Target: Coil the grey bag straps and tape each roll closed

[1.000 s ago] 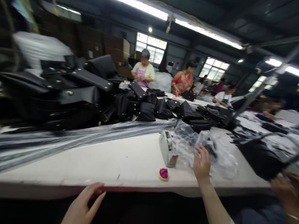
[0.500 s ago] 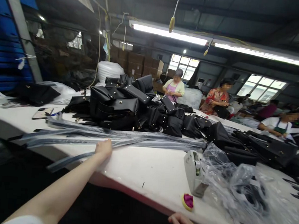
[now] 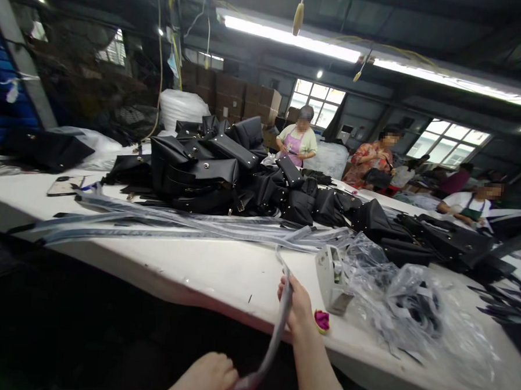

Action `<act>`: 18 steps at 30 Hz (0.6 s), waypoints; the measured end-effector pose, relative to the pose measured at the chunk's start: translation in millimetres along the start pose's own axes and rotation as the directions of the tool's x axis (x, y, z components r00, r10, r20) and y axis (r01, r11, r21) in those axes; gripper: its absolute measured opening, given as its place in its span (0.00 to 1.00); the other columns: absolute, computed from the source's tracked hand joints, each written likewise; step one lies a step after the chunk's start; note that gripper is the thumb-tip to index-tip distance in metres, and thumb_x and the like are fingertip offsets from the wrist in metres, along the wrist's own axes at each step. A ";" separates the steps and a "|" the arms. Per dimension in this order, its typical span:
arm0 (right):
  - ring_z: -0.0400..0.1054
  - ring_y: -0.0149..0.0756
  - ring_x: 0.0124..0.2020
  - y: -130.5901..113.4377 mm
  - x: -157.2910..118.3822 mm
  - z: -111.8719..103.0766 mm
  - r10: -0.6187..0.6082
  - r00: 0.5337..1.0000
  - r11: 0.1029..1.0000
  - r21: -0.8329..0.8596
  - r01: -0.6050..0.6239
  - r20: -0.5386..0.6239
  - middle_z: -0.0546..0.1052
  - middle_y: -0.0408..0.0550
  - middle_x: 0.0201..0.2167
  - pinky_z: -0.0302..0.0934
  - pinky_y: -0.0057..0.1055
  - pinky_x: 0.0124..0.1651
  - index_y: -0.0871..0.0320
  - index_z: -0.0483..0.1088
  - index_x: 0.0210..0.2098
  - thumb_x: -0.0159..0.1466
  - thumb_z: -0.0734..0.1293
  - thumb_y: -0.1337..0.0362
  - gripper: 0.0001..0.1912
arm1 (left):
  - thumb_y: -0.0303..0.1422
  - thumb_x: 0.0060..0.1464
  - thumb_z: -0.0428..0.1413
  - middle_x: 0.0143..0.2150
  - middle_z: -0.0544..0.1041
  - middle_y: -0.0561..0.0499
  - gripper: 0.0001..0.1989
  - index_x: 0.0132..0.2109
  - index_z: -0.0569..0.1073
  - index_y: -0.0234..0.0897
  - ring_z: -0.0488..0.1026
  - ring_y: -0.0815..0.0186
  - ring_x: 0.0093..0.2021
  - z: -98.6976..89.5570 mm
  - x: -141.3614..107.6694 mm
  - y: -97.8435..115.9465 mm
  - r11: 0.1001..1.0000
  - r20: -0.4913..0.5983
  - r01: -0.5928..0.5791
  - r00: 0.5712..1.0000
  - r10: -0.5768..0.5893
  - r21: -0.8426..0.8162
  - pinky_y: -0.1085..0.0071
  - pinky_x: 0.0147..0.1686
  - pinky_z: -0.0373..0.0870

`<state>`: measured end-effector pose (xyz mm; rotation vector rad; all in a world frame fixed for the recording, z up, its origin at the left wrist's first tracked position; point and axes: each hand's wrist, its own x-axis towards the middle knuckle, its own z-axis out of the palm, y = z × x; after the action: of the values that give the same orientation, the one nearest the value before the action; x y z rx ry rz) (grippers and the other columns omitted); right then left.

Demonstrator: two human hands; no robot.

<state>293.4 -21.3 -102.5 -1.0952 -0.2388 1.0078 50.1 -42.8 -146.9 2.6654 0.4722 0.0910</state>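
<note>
A long grey strap in clear plastic (image 3: 274,342) curves between my two hands in front of the table edge. My right hand (image 3: 297,304) is closed around its upper part, just over the table top. Low in the view, my left hand (image 3: 211,374) grips the lower end in a fist. More wrapped straps (image 3: 154,231) lie in a long bundle across the table, behind my hands. Beyond them is a heap of black leather-look bags (image 3: 195,180) with metal studs and clasps.
Right of my right hand stand a white tape dispenser (image 3: 332,280) and a small yellow-rimmed holder with magenta cloth (image 3: 322,320). Crumpled clear plastic bags (image 3: 403,307) lie further right. A phone (image 3: 64,186) rests at the left. Several people (image 3: 297,140) work across the table.
My left hand has pulled back from the bundle toward me, bringing a strap along. My right hand has come up from the table's front edge and now holds that strap too.
</note>
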 end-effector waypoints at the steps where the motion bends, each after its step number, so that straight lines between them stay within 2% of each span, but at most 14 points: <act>1: 0.68 0.33 0.25 -0.7 -1.4 6.3 -0.070 0.998 0.998 -0.007 0.070 0.001 0.73 0.44 0.24 0.66 0.30 0.31 0.57 0.68 0.34 0.54 0.71 0.53 0.16 | 0.36 0.42 0.63 0.42 0.77 0.43 0.20 0.45 0.74 0.39 0.73 0.51 0.42 -11.0 -2.4 -6.9 0.987 0.023 0.103 0.995 -0.101 -0.126 0.57 0.43 0.68; 2: 0.67 0.32 0.24 1.7 -6.7 12.5 -0.115 0.992 0.993 -0.024 0.116 0.045 0.73 0.43 0.23 0.65 0.29 0.30 0.57 0.68 0.34 0.54 0.71 0.53 0.16 | 0.40 0.40 0.64 0.48 0.76 0.42 0.27 0.50 0.72 0.39 0.72 0.49 0.47 -24.1 -3.3 -13.8 0.940 0.037 0.181 0.983 -0.178 -0.291 0.55 0.49 0.66; 3: 0.67 0.32 0.24 7.1 -15.9 18.6 -0.126 0.984 0.989 -0.055 0.134 0.123 0.73 0.43 0.24 0.64 0.29 0.32 0.58 0.68 0.34 0.55 0.71 0.52 0.17 | 0.44 0.42 0.62 0.53 0.74 0.42 0.31 0.54 0.70 0.39 0.70 0.49 0.51 -37.9 -2.6 -19.9 0.847 0.040 0.220 0.972 -0.230 -0.485 0.55 0.53 0.63; 5: 0.69 0.33 0.27 26.3 -42.8 28.3 -0.039 0.935 0.975 -0.193 0.114 0.353 0.75 0.45 0.26 0.65 0.30 0.36 0.59 0.69 0.33 0.56 0.70 0.51 0.16 | 0.52 0.53 0.50 0.54 0.74 0.44 0.30 0.56 0.68 0.39 0.68 0.52 0.55 -63.1 2.7 -28.0 0.518 0.044 0.197 0.955 -0.293 -0.832 0.56 0.57 0.60; 6: 0.70 0.34 0.29 38.5 -58.1 31.1 0.048 0.875 0.947 -0.301 0.113 0.481 0.76 0.45 0.27 0.64 0.31 0.38 0.59 0.71 0.32 0.57 0.69 0.52 0.15 | 0.54 0.57 0.43 0.53 0.75 0.44 0.31 0.56 0.68 0.38 0.69 0.53 0.55 -73.0 6.5 -29.9 0.321 0.055 0.160 0.948 -0.313 -0.934 0.57 0.57 0.60; 7: 0.70 0.36 0.30 51.1 -73.0 32.2 0.160 0.789 0.895 -0.425 0.138 0.594 0.76 0.45 0.27 0.64 0.32 0.39 0.59 0.73 0.32 0.58 0.68 0.53 0.14 | 0.56 0.57 0.38 0.50 0.76 0.43 0.34 0.55 0.69 0.36 0.70 0.54 0.53 -80.5 10.3 -30.5 0.145 0.075 0.129 0.941 -0.331 -0.981 0.57 0.55 0.62; 8: 0.71 0.37 0.31 62.9 -86.2 31.5 0.278 0.691 0.818 -0.541 0.193 0.667 0.77 0.44 0.28 0.64 0.31 0.39 0.58 0.74 0.32 0.57 0.68 0.56 0.12 | 0.58 0.56 0.37 0.46 0.77 0.42 0.36 0.52 0.70 0.34 0.72 0.54 0.50 -85.3 13.5 -30.2 0.021 0.100 0.114 0.932 -0.348 -0.993 0.59 0.52 0.64; 9: 0.71 0.37 0.32 72.8 -96.8 29.2 0.382 0.607 0.733 -0.628 0.260 0.697 0.77 0.43 0.28 0.63 0.30 0.39 0.57 0.75 0.32 0.56 0.68 0.58 0.09 | 0.59 0.55 0.40 0.42 0.78 0.42 0.35 0.49 0.71 0.33 0.74 0.55 0.46 -87.6 15.9 -29.3 -0.044 0.124 0.116 0.921 -0.369 -0.992 0.61 0.48 0.67; 11: 0.71 0.37 0.34 83.9 -108.2 22.8 0.508 0.497 0.630 -0.697 0.342 0.703 0.78 0.42 0.31 0.62 0.29 0.38 0.56 0.76 0.35 0.53 0.69 0.63 0.10 | 0.56 0.53 0.50 0.32 0.77 0.46 0.29 0.43 0.72 0.33 0.74 0.61 0.34 -85.6 17.2 -26.2 -0.051 0.145 0.137 0.885 -0.441 -0.989 0.68 0.36 0.68; 12: 0.71 0.38 0.35 84.3 -108.7 19.8 0.517 0.470 0.655 -0.684 0.320 0.715 0.78 0.42 0.33 0.62 0.29 0.39 0.55 0.76 0.38 0.50 0.70 0.64 0.14 | 0.54 0.51 0.54 0.27 0.75 0.50 0.26 0.41 0.72 0.33 0.72 0.65 0.28 -82.2 16.2 -24.0 -0.019 0.135 0.144 0.865 -0.484 -0.989 0.71 0.31 0.66; 13: 0.71 0.39 0.37 81.7 -106.3 17.9 0.485 0.468 0.730 -0.637 0.248 0.739 0.78 0.43 0.35 0.63 0.30 0.41 0.56 0.75 0.42 0.48 0.71 0.64 0.19 | 0.52 0.49 0.56 0.24 0.73 0.53 0.23 0.39 0.71 0.34 0.68 0.68 0.24 -77.8 14.1 -21.2 0.032 0.111 0.149 0.848 -0.518 -0.988 0.73 0.27 0.63; 15: 0.70 0.40 0.41 69.5 -94.8 17.5 0.371 0.538 0.897 -0.443 0.005 0.757 0.77 0.47 0.40 0.62 0.33 0.46 0.57 0.71 0.48 0.48 0.71 0.62 0.26 | 0.51 0.50 0.56 0.21 0.70 0.56 0.21 0.36 0.70 0.35 0.65 0.70 0.20 -67.5 7.5 -14.0 0.168 0.068 0.181 0.850 -0.522 -0.969 0.74 0.23 0.60; 17: 0.71 0.39 0.41 54.2 -79.6 21.0 0.291 0.678 0.957 -0.217 -0.195 0.675 0.76 0.50 0.41 0.63 0.35 0.48 0.59 0.70 0.48 0.53 0.68 0.57 0.24 | 0.50 0.53 0.52 0.22 0.71 0.54 0.20 0.34 0.70 0.36 0.66 0.69 0.21 -56.5 -1.4 -5.1 0.335 0.098 0.255 0.901 -0.422 -0.907 0.74 0.23 0.61; 18: 0.71 0.38 0.38 47.4 -72.4 23.1 0.273 0.748 0.961 -0.135 -0.242 0.605 0.76 0.51 0.39 0.64 0.34 0.45 0.60 0.70 0.46 0.56 0.67 0.54 0.22 | 0.48 0.55 0.51 0.23 0.73 0.54 0.18 0.33 0.70 0.36 0.68 0.68 0.23 -50.7 -6.2 -1.0 0.436 0.139 0.290 0.928 -0.347 -0.852 0.73 0.25 0.63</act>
<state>212.3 -58.8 -108.9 -0.8156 -0.6623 1.6140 37.1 -23.7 -101.4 1.5256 0.7118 0.2244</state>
